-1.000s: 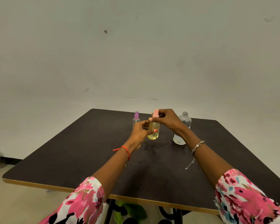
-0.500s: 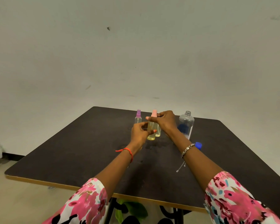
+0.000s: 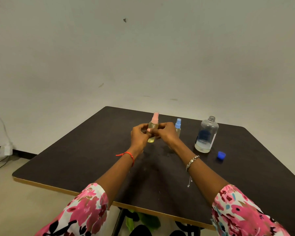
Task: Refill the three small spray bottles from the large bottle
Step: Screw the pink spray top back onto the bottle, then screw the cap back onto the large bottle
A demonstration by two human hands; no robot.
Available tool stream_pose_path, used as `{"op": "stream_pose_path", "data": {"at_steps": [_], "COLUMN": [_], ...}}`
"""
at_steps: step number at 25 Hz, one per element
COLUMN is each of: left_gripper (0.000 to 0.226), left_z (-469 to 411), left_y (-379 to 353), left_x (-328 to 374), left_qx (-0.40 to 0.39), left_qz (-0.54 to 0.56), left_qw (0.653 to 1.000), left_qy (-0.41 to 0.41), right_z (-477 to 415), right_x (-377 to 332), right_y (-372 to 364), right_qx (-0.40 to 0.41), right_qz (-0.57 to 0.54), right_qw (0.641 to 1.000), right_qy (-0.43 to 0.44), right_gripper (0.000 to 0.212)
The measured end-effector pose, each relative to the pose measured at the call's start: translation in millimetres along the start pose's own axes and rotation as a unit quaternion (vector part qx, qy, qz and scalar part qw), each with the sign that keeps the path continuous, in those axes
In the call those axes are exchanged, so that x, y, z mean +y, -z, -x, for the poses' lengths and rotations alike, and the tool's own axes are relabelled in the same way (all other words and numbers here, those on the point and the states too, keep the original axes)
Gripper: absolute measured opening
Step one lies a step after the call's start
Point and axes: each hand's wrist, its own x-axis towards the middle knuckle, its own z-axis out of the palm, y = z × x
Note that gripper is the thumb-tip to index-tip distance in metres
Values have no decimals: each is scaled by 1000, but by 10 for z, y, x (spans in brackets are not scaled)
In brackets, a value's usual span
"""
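Observation:
Both hands hold a small spray bottle with a pink top (image 3: 153, 126), filled with pale yellow liquid, just above the dark table (image 3: 85, 150). My left hand (image 3: 139, 136) grips its body from the left and my right hand (image 3: 166, 133) grips it from the right. A second small spray bottle with a blue top (image 3: 178, 126) stands just behind my right hand. The large clear bottle (image 3: 206, 135) stands uncapped at the right, with a little liquid at its bottom. Its blue cap (image 3: 221, 155) lies on the table beside it. The purple-topped bottle is hidden.
The table's light wooden front edge (image 3: 143, 209) runs close to my sleeves. A bare wall stands behind the table. Cables and a white plug block (image 3: 6, 149) lie on the floor at the far left. Green leaves (image 3: 143, 220) show under the table.
The pink-topped bottle has moved left with both hands. My right hand came off the sprayer top and now grips the bottle's body. The blue-topped bottle and the cap have come into view.

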Motion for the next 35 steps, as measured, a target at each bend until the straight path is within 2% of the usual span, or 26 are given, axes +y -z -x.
{"op": "stream_pose_path", "data": {"at_steps": [4,7,12,18,22,25,27,29,31,33,35], "left_gripper": [55,67,62,58,56,55,48,39,28,10,20], "left_z": [-193,-354,-545,-591,-572,-503,-428,-346,-250,-139,-4], "left_y": [188,339,510,477,433,375,296,174,6,-203,-455], "left_x": [-85,-196,-384,-436,-444,-432,-409,-383,-346,-301,-238], "left_qx": [-41,-24,-9,-28,-25,37,92,123,127,97,34], "left_qz": [-6,-21,-59,-43,-34,-72,-92,-80,-72,-65,-65], "left_qw": [999,997,992,991,991,990,985,981,980,983,987], "left_qy": [30,75,115,125,124,115,114,123,135,142,145], "right_z": [-192,-351,-530,-597,-595,-541,-453,-321,-177,-32,118], "right_x": [53,110,232,352,364,380,403,434,496,588,708], "right_y": [-244,-430,-696,-788,-752,-635,-466,-224,69,392,727], "right_qx": [15,20,30,58,26,27,49,33,15,35,105], "right_qz": [-17,-2,21,35,51,74,56,57,61,71,90], "right_qw": [1000,1000,999,998,998,997,997,998,998,997,990], "right_qy": [-1,-4,11,7,-5,-16,-8,4,-1,-7,0], "right_gripper": [37,37,35,35,38,34,22,14,15,22,31]}}
